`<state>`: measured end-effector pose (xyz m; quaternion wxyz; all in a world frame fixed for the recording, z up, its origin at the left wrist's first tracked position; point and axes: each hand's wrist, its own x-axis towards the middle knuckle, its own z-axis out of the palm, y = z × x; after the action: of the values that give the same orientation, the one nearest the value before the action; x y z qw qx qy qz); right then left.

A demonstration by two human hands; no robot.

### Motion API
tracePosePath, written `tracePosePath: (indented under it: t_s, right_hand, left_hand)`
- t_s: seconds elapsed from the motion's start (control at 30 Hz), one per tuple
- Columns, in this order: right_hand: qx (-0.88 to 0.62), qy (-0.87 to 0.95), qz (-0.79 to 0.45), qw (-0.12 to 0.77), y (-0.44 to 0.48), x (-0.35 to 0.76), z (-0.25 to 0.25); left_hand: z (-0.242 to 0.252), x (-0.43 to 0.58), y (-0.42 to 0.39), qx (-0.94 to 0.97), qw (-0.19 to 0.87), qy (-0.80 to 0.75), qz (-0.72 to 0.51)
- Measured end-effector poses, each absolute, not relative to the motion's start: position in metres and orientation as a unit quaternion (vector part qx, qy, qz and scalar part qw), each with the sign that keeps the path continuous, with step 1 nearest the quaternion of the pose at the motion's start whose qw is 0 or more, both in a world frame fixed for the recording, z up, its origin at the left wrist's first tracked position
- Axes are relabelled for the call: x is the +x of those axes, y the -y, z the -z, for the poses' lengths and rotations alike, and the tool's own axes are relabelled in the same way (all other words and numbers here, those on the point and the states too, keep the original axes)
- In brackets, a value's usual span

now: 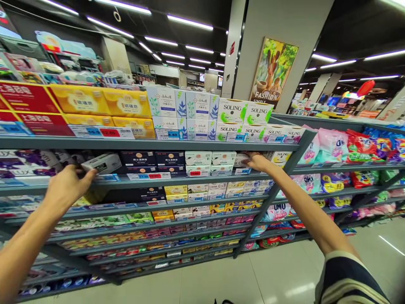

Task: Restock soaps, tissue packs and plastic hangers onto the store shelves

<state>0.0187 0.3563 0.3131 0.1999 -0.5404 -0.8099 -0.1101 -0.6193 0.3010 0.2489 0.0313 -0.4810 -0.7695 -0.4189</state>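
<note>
My left hand (68, 188) reaches to the second shelf, its fingers at the near end of a white box with a dark label (103, 164). That box sits tilted, out of line with the packs around it. Farther right on the same shelf, my right hand (257, 162) stretches forward, its fingertips on a pale packet (242, 160) in a row of white boxes. Its grip and the far side of that packet are hidden.
Grey metal shelving (158, 143) holds rows of boxed goods, with yellow and red boxes, white delvell boxes (198, 105) and SOLING boxes (232, 110) on top. Bagged detergent fills the right-hand shelves (332, 145). A pale tiled floor (253, 278) runs along the shelving.
</note>
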Motion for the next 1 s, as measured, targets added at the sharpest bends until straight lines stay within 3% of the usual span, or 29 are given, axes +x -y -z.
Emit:
tracePosePath:
  t_s: [0.07,0.2,0.43,0.6,0.77,1.0]
  right_hand:
    - [-0.518,0.819,0.116,0.217,-0.356,0.024,-0.311]
    - [-0.475,0.828,0.151,0.255,-0.346,0.035,-0.305]
    - [-0.403,0.834,0.234,0.296,-0.317,0.047,-0.290]
    - [-0.280,0.814,0.313,0.402,-0.301,0.066,-0.264]
    - [-0.315,0.698,0.275,0.582,-0.252,0.047,-0.203]
    - [-0.457,0.572,-0.007,0.681,-0.147,-0.010,-0.040]
  left_hand:
    - [-0.252,-0.607,-0.287,-0.468,0.021,0.793,0.389]
    - [-0.237,-0.584,-0.257,-0.447,0.066,0.758,0.470]
    - [-0.172,-0.553,-0.227,-0.479,0.196,0.587,0.622]
    - [-0.147,-0.488,-0.220,-0.582,0.300,0.443,0.612]
    - [-0.101,-0.362,-0.244,-0.796,0.138,0.360,0.466]
    - [-0.054,-0.266,-0.284,-0.813,0.053,0.355,0.460]
